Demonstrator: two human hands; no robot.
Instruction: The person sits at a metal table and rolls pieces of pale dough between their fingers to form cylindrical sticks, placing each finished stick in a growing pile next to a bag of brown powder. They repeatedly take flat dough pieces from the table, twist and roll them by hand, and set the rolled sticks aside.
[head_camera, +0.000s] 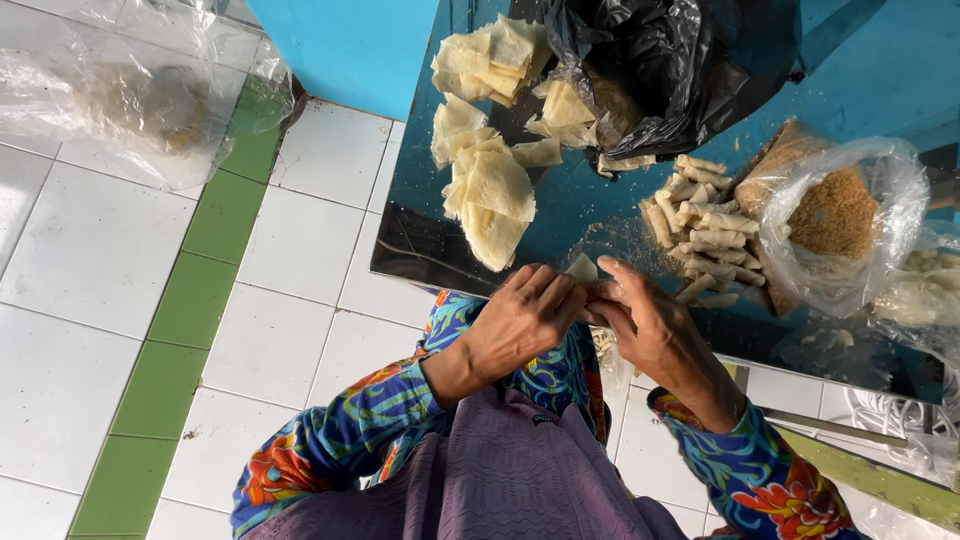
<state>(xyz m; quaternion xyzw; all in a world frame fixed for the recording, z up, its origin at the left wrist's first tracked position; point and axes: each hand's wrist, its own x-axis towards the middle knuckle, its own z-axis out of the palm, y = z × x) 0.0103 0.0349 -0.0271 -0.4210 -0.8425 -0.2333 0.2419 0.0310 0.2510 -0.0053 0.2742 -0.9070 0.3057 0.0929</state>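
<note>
Both hands meet at the near edge of the shiny reflective metal table (420, 240), working one small pale triangular pastry wrapper (583, 267). Left hand (520, 320) has fingers curled closed onto the wrapper from the left side; right hand (650, 325) is pinched on it from the right, index finger stretched along the top. Only the wrapper's upper corner shows above the fingertips, the rest is hidden between the hands. Sleeves are blue floral print with red and orange; a purple cloth (500, 470) covers the lap below. On the table beyond the hands: a loose pile of flat pale dough sheets (490, 190), some fanned out, with more of them stacked near the open black plastic bag (660, 60) at the top. Just right of the hands sits a heap of small rolled pale pastry sticks (705, 225), touching one another. Beside that heap, a clear plastic bag of brown crumbly filling (835, 215), mouth open. Crumbs are scattered on the table between rolls and hands. Floor is white tile with a green tile strip (190, 300); a crumpled clear plastic bag (120, 90) lies on it at upper left, well apart from the table.
</note>
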